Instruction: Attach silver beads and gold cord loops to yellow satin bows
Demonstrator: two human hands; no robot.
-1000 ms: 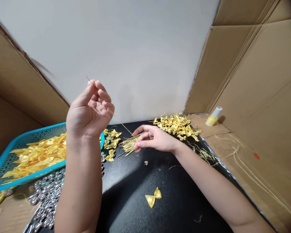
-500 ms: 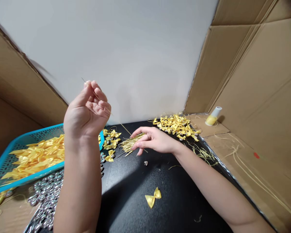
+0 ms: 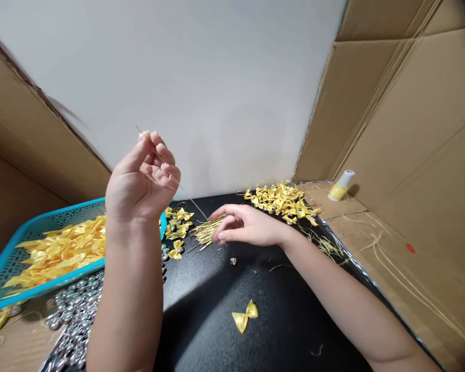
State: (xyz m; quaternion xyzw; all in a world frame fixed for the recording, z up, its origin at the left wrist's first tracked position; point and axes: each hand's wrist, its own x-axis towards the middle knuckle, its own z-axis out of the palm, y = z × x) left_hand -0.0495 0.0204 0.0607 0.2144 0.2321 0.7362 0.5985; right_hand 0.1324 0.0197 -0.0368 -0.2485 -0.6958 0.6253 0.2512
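Note:
My left hand (image 3: 143,175) is raised in front of the white wall, its thumb and index finger pinched on a thin gold cord (image 3: 190,197). A short end sticks up above the fingertips; the rest slants down to my right hand (image 3: 240,223). That hand hovers over a bundle of gold cords (image 3: 205,231), fingers curled, thumb folded in against them. The cord's lower end is hidden at its fingers. Below it, a small silver heart-shaped bead (image 3: 233,261) and a yellow ribbon bow (image 3: 245,316) lie on the black tabletop (image 3: 201,341).
A blue basket (image 3: 11,243) of yellow ribbon bows stands at left, with many silver beads (image 3: 75,310) before it. Bows with beads lie in one pile (image 3: 281,201) at the back and a smaller group (image 3: 177,227) beside the bundle. A white cone (image 3: 341,186) stands right, near cardboard walls.
My left hand has shifted slightly right and down with the cord. The fingers of my right hand have curled in more, and the cord's end that showed beneath them is hidden.

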